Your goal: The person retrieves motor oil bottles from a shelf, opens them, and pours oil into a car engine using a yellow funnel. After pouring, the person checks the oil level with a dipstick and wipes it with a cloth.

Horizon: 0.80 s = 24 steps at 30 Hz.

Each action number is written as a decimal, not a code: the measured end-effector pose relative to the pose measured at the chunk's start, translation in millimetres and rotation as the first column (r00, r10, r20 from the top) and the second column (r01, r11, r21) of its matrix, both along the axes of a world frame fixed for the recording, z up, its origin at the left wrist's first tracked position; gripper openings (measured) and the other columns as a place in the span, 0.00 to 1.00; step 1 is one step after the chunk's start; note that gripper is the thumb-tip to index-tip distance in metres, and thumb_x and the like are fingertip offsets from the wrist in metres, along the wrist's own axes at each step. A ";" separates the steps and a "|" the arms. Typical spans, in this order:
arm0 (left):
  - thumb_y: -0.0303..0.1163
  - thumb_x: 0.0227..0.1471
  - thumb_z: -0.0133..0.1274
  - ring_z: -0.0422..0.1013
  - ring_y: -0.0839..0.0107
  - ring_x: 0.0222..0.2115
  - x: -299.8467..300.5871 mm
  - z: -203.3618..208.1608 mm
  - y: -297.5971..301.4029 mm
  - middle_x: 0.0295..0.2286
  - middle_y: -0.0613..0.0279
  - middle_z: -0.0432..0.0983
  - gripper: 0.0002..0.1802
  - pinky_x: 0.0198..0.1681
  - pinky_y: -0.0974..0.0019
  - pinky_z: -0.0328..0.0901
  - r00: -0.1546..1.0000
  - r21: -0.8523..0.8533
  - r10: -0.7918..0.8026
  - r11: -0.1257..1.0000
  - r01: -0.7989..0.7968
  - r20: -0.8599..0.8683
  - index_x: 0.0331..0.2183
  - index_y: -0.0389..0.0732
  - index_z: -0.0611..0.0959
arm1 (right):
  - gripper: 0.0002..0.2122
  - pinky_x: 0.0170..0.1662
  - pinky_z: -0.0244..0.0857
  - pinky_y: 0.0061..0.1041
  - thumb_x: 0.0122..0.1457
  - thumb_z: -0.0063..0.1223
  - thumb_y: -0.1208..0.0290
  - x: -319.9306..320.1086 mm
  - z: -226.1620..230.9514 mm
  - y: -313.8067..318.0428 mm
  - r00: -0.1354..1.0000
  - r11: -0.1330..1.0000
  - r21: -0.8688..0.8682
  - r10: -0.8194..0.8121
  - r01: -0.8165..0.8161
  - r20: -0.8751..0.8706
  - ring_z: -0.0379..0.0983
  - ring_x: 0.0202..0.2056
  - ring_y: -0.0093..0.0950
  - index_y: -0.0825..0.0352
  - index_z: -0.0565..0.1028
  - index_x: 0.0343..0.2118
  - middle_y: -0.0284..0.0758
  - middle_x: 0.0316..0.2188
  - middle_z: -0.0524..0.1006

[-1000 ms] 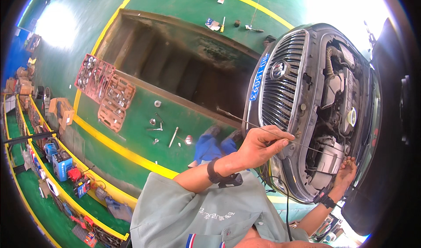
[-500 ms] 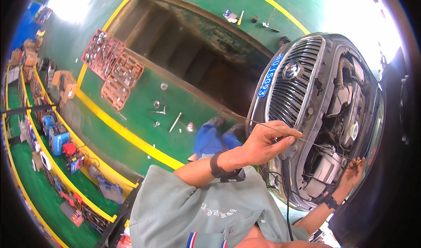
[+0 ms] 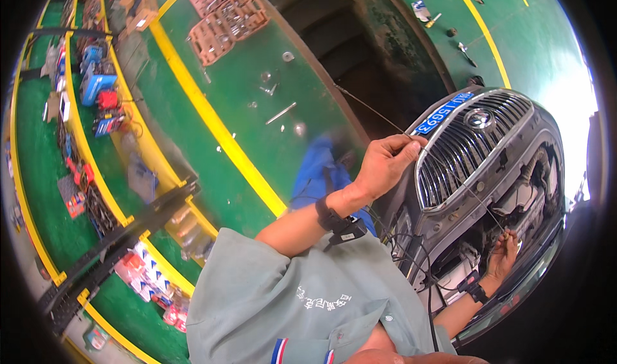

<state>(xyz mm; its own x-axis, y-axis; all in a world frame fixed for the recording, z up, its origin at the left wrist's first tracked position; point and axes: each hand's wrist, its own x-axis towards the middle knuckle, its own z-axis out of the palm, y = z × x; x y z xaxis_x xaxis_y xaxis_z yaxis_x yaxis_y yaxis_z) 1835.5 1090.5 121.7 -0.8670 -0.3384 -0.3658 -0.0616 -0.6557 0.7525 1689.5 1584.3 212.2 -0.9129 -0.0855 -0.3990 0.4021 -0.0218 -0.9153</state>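
Note:
A long, thin metal dipstick [image 3: 375, 109] stretches between my hands across the front of a dark car [image 3: 514, 132]. My left hand [image 3: 390, 164] pinches it partway along between thumb and fingers, and its free end sticks out past that hand towards the pit. Over the uncovered engine bay [image 3: 517, 200], my right hand [image 3: 502, 256] is closed on the other end, largely hiding it. The chrome grille [image 3: 475, 146] lies beneath the stretch between the hands.
An inspection pit [image 3: 328, 36] with a raised edge runs ahead of the car. Left of it are open tool cases [image 3: 225, 26] and a metal bar [image 3: 281, 112] on the green floor. Yellow-edged shelves [image 3: 122, 158] hold equipment at far left. Dark cables [image 3: 427, 261] hang beside me.
The view has turned, so the car and pit sit further right and more shelving shows. Both hands keep their hold on the dipstick, which slopes more steeply in the picture.

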 end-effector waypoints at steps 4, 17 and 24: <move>0.37 0.64 0.55 0.66 0.82 0.33 30.1 -18.2 -8.4 0.38 0.68 0.79 0.19 0.36 0.76 0.63 0.990 0.031 0.027 0.999 -0.032 0.142 0.48 0.32 0.83 | 0.09 0.43 0.78 0.19 0.68 0.53 0.75 -11.6 -22.2 -41.2 0.992 0.990 -0.058 0.127 -0.126 0.017 0.79 0.40 0.25 0.68 0.74 0.48 0.36 0.44 0.78; 0.32 0.60 0.54 0.69 0.84 0.29 233.7 -20.4 -199.2 0.34 0.70 0.78 0.17 0.33 0.77 0.62 0.934 0.052 0.239 0.964 -0.261 0.267 0.49 0.36 0.81 | 0.07 0.51 0.79 0.27 0.66 0.54 0.77 47.6 -79.6 -250.0 0.987 0.979 -0.128 0.154 -0.159 -0.042 0.81 0.44 0.33 0.70 0.75 0.45 0.41 0.43 0.81; 0.35 0.59 0.54 0.70 0.83 0.28 411.9 9.0 -353.7 0.32 0.69 0.79 0.17 0.33 0.77 0.63 0.782 -0.278 0.555 0.828 -0.487 0.284 0.47 0.38 0.83 | 0.07 0.53 0.77 0.28 0.65 0.52 0.80 81.0 -138.9 -389.9 0.995 0.981 -0.170 0.090 -0.095 -0.032 0.80 0.43 0.32 0.76 0.73 0.44 0.42 0.41 0.80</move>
